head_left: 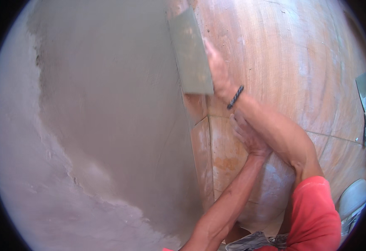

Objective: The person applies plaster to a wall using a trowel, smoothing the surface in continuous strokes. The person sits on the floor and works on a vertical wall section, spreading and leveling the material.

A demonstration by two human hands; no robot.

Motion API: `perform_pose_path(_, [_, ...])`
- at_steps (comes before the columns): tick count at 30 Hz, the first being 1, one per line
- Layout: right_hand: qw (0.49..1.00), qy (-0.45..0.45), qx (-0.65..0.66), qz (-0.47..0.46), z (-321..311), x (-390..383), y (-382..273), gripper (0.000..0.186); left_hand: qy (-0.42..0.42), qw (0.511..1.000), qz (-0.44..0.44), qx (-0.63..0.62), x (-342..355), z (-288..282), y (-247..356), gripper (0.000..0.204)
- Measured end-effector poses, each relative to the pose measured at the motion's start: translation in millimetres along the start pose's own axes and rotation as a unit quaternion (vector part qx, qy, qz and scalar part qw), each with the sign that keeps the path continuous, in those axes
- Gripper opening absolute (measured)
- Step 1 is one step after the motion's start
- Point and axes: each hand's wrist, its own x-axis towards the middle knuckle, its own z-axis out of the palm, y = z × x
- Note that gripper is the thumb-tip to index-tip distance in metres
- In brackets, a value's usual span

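Note:
My right hand (220, 73), with a dark braided band at its wrist, is closed behind a plastering trowel (190, 56). Its flat rectangular blade is smeared grey and hides most of my fingers and the handle. The blade runs along the right edge of a broad patch of wet grey plaster (120, 83). My left hand (250, 136) sits under my right forearm. Its fingers are stretched out, and it appears to rest against the tiled surface or my forearm; I cannot tell which.
Reddish-brown tiles (275, 54) with pale smears border the plaster on the right. A putty knife (363, 98) lies at the far right. Below it is a pale rounded object (353, 196). Lighter, drier-looking plaster (15, 146) borders the patch's ragged left edge.

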Motion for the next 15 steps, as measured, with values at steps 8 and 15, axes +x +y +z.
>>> perform_pose_path(8, [0.992,0.012,-0.060,-0.110,-13,-7,12,0.063,0.020,0.999,-0.018,-0.038,0,1,0,0.093])
perform_pose_path(15, [0.976,0.012,0.217,0.011,-9,59,-20,0.053,0.034,0.998,0.045,0.035,10,-9,12,0.099])
